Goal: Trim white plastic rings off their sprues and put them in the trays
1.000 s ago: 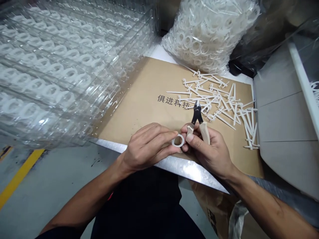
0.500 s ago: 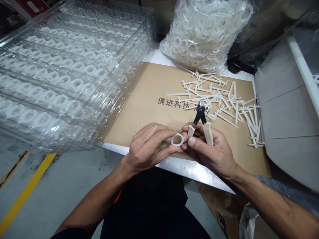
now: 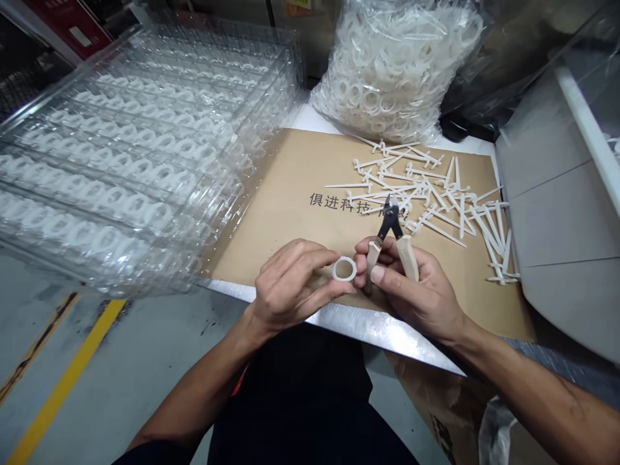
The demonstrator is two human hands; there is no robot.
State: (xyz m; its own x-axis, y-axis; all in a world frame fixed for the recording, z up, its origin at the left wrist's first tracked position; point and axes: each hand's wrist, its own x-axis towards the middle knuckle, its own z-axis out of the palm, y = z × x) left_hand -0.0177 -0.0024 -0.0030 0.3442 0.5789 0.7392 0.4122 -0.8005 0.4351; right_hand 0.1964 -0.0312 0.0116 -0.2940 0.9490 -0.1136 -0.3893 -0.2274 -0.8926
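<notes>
Between the thumb and fingers of my left hand (image 3: 293, 284) is a white plastic ring (image 3: 334, 276), its round opening facing me. My right hand (image 3: 419, 290) grips a pair of cutting pliers (image 3: 391, 223) with cream handles and a black head; the handles are spread and the tips point away from me. Its fingertips come close to the ring's right side; I cannot tell if they touch it. Beyond the pliers, several thin white plastic sprue pieces (image 3: 438, 194) lie scattered on a brown cardboard sheet (image 3: 271, 213).
Stacked clear plastic trays (image 3: 194, 194) with rows of white rings stand at the left. A clear bag (image 3: 392, 71) full of rings sits at the back. On the right is a grey bin (image 3: 557, 213). The table's metal edge (image 3: 387, 332) runs in front of me.
The view has shifted slightly, showing more at the far left. Both hands keep nearly the same pose with the ring and pliers; the ring appears tilted a little differently.
</notes>
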